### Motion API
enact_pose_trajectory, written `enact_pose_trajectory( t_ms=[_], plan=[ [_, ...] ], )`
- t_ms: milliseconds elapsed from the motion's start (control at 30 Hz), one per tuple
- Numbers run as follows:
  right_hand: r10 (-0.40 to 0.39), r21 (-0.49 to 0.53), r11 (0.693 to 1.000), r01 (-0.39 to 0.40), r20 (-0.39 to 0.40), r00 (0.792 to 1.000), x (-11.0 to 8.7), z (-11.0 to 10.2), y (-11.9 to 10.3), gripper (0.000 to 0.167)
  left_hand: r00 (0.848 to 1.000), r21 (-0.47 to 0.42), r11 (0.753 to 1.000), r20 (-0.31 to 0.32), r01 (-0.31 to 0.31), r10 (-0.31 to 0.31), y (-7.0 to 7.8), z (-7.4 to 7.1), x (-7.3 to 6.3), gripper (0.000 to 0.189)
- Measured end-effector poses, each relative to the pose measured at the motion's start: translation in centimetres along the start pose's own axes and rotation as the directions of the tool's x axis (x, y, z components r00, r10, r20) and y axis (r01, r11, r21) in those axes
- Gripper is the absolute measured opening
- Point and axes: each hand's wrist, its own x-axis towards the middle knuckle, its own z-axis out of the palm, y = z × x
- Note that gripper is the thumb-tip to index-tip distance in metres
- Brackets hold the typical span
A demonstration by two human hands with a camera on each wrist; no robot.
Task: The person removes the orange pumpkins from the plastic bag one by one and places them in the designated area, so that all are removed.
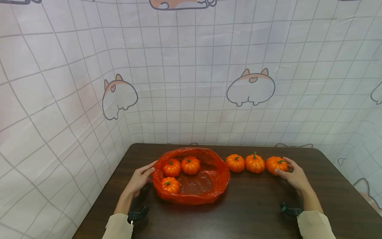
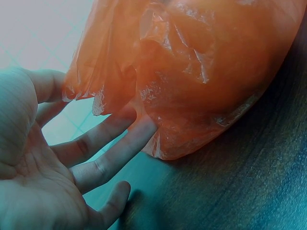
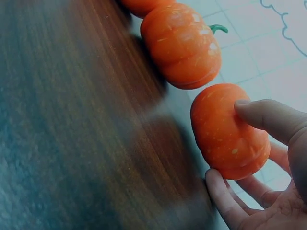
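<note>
My left hand (image 1: pixel 140 181) holds the left rim of an open red plastic bag (image 1: pixel 193 199), thumb at the edge and other fingers against its outer side. Up close in the left wrist view, the crinkled bag (image 2: pixel 201 76) appears translucent orange. Inside it lie three small orange pumpkins, one at the back left (image 1: pixel 171 168), one at the back middle (image 1: pixel 191 165) and one at the front left (image 1: pixel 170 186). My right hand (image 1: pixel 296 177) grips the rightmost pumpkin (image 3: pixel 230 132) of a row, with the thumb on its near side and the fingers around the far side.
Left of the gripped pumpkin stand two more, a middle one (image 1: pixel 255 163) with an upright green stem and a left one (image 1: pixel 235 163) close to the bag's right rim. The dark wooden table (image 1: pixel 238 215) meets a grid-patterned cloth (image 1: pixel 191 99) at its back edge.
</note>
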Motion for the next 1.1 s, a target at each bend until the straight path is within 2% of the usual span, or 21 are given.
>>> enact_pose_trajectory(
  t_ms=[267,533,1100],
  plan=[
    [0.035,-0.033,0.999,-0.035,0.001,0.999,0.6,0.0,-0.3,0.096,1.000,-0.018,1.000,0.006,-0.005,0.005,0.1,0.1,-0.1,0.043],
    [0.032,-0.084,0.996,-0.032,0.003,0.999,1.1,-0.1,-0.5,0.095,1.000,-0.018,1.000,0.007,-0.003,0.004,0.1,0.1,-0.1,0.044],
    [0.041,-0.058,0.997,-0.041,0.002,0.999,1.3,0.4,-1.0,0.094,1.000,0.008,1.000,0.012,-0.001,0.001,0.1,0.0,0.0,0.044]
  ],
)
